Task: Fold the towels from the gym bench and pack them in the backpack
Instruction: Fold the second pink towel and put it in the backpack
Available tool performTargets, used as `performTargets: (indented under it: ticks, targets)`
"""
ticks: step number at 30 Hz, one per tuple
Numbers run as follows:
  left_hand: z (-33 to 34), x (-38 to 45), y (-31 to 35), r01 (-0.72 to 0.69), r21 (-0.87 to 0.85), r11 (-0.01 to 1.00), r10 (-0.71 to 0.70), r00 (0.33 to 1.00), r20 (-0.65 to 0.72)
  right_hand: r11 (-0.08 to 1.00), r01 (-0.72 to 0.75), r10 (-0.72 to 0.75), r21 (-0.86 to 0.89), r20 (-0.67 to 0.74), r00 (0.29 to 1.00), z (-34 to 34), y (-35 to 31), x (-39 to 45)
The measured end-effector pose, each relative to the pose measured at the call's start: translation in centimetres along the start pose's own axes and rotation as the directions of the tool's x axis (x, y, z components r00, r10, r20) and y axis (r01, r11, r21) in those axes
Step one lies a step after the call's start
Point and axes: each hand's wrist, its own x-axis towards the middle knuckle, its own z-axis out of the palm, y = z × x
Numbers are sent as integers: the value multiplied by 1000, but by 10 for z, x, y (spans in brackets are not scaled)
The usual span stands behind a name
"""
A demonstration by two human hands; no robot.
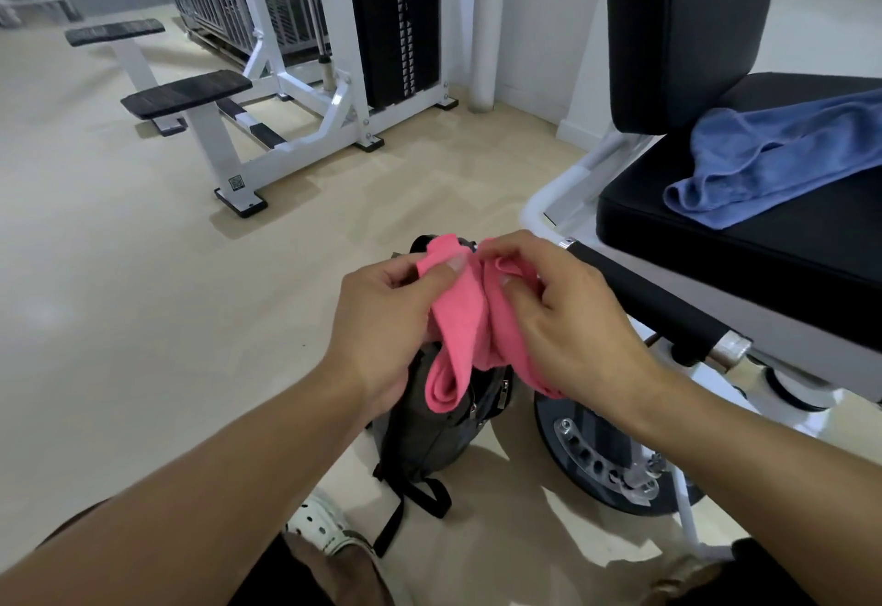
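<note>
A pink towel (470,319) is held bunched between both hands directly above a dark backpack (432,424) standing on the gym floor (143,295). The left hand (382,319) pinches one upper edge under its thumb, fingers (405,271) curled round the cloth; the right hand (568,319) grips the other side, its fingers likewise closed on the fabric. The towel's long axis hangs roughly downward, its loose ends drooping toward the top of the backpack just below. The hands sit close together, neither clearly nearer the bag. A second, blue towel (773,161) lies crumpled and unfolded on the black seat that serves as the tabletop (763,261), well apart to the right and nearer the right hand. Judged from this, the pink towel is being folded or gathered, with packing straight down as the likely move.
</note>
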Motion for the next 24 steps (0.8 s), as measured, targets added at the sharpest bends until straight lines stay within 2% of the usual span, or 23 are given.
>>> performTargets:
  ticks: [5, 10, 15, 19, 22, 24]
  targets:
    - [5, -3, 1, 79, -91, 993, -78, 997, 8, 999, -37, 39, -27, 60, 997, 8, -4, -6]
    - [4, -3, -2, 72, -92, 993, -73, 997, -5, 998, -48, 48, -49, 10, 999, 12, -4, -9]
    - [1, -3, -2, 59, -59, 996, -58, 998, 24, 994, -64, 69, 90, -53, 996, 15, -2, -4]
    - [-2, -1, 5, -58, 85, 995, 64, 996, -62, 969, -125, 143, 214, -73, 987, 14, 3, 0]
    - [-9, 5, 10, -145, 162, 976, 166, 977, -131, 964, -172, 200, 200, -127, 972, 12, 9, 4]
    - [-10, 4, 10, -175, 191, 966, 199, 973, -115, 965, -185, 212, 186, -137, 968, 11, 10, 6]
